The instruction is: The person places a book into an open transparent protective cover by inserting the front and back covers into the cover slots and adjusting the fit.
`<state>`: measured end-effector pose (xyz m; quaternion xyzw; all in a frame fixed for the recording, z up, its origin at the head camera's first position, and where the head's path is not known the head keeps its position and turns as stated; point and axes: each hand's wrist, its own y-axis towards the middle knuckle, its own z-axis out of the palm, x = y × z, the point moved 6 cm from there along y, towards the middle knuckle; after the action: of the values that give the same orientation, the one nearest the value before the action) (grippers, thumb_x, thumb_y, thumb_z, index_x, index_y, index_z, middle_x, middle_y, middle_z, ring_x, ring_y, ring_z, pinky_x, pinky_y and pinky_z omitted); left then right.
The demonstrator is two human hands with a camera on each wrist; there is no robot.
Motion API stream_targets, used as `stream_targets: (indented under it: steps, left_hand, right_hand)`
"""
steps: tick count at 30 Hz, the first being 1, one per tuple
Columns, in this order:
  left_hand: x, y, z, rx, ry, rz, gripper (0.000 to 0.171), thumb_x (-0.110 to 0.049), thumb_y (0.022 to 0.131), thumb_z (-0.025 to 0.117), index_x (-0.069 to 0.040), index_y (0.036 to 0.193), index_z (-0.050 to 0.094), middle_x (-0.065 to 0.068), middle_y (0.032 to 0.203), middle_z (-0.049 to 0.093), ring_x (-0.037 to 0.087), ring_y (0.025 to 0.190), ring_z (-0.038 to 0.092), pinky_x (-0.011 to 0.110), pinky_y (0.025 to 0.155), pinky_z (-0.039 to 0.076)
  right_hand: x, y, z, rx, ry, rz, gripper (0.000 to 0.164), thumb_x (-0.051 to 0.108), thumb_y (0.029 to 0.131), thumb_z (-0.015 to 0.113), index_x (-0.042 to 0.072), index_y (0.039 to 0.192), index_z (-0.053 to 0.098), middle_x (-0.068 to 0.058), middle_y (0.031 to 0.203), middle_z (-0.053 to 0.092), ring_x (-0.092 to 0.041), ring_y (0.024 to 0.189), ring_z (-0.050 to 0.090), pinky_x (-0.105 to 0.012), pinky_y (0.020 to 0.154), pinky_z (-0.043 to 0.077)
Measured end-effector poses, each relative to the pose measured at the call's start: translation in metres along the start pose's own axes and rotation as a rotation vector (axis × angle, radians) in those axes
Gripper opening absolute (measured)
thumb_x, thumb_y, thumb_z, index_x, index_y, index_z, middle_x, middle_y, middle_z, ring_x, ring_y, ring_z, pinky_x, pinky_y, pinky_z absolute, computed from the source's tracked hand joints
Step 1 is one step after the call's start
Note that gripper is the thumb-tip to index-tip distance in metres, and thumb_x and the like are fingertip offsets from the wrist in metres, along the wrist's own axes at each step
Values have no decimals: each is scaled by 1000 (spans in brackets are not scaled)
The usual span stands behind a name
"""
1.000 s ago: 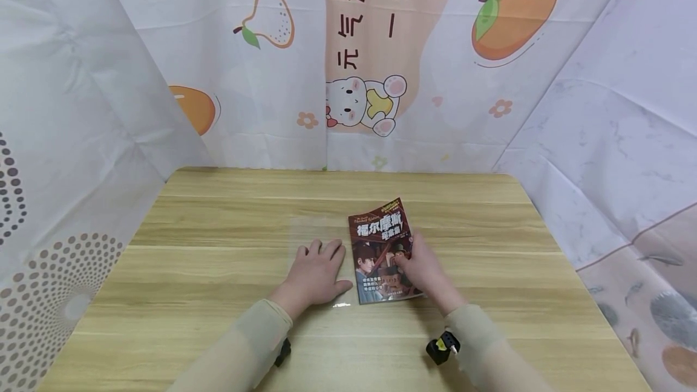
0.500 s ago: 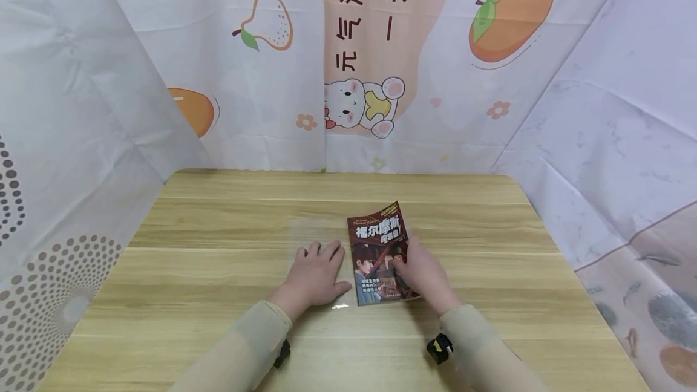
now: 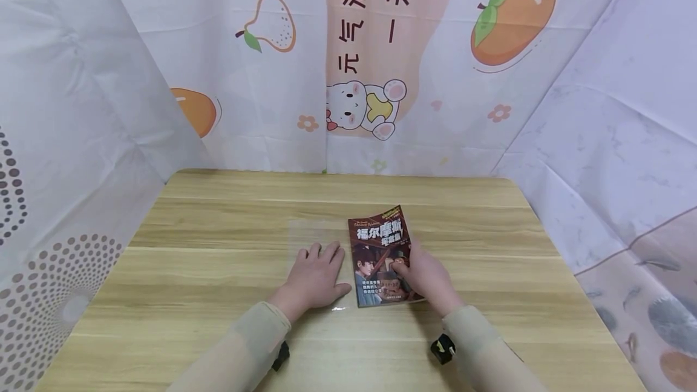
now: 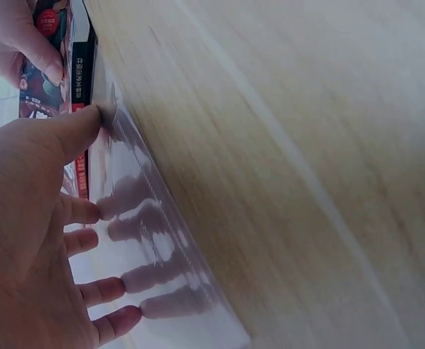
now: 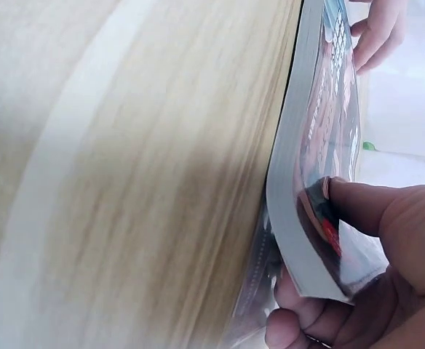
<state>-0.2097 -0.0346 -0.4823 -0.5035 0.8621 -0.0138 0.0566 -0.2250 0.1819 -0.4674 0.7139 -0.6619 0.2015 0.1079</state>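
A dark red comic-style paperback book (image 3: 376,262) lies on the wooden table, its cover up and its right side bent upward. My right hand (image 3: 430,274) pinches that right edge, thumb on the cover and fingers underneath, as the right wrist view shows at the raised page block (image 5: 296,240). Left of the book, a clear plastic sheet (image 4: 198,291) lies flat, partly running under the book. My left hand (image 3: 316,277) rests on this sheet with spread fingers, its thumb close to the book's spine (image 4: 81,73). The palm hides part of the sheet in the head view.
The wooden table (image 3: 218,247) extends around both hands. Printed curtains (image 3: 272,89) hang behind it and at both sides. Black wrist cameras sit under the cuffs, the right one (image 3: 443,348) plainly visible.
Both hands and the book stay almost in place. The head view has tilted slightly, and the book's raised upper right corner sits a touch lower.
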Motion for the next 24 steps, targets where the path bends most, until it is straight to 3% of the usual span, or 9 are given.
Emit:
stream_targets:
  steps: [8,15,24]
  left_hand:
    - [0,-3,-9,25,-13,22,78,-57,91,54,-10,150,32,11,151,34,37,128,37,55,101,36]
    - [9,-7,-10,30,-48,26,68,-50,91,59,-16,146,40,13,150,34,39,128,36,58,104,33]
    - [26,-16,-6,38,-38,-10,67,-52,91,58,-16,145,42,12,149,36,39,129,35,58,102,35]
  right_hand:
    - [-6,0,0,10,37,-12,72,31,91,67,-6,141,31,-32,112,62,-44,97,61,-58,83,51]
    - [-16,0,-2,30,35,6,72,32,92,66,-7,141,30,-34,116,60,-46,101,59,-59,86,50]
    - [-25,-4,-5,53,19,46,57,33,92,66,-9,121,42,-29,104,63,-39,91,63,-54,77,53]
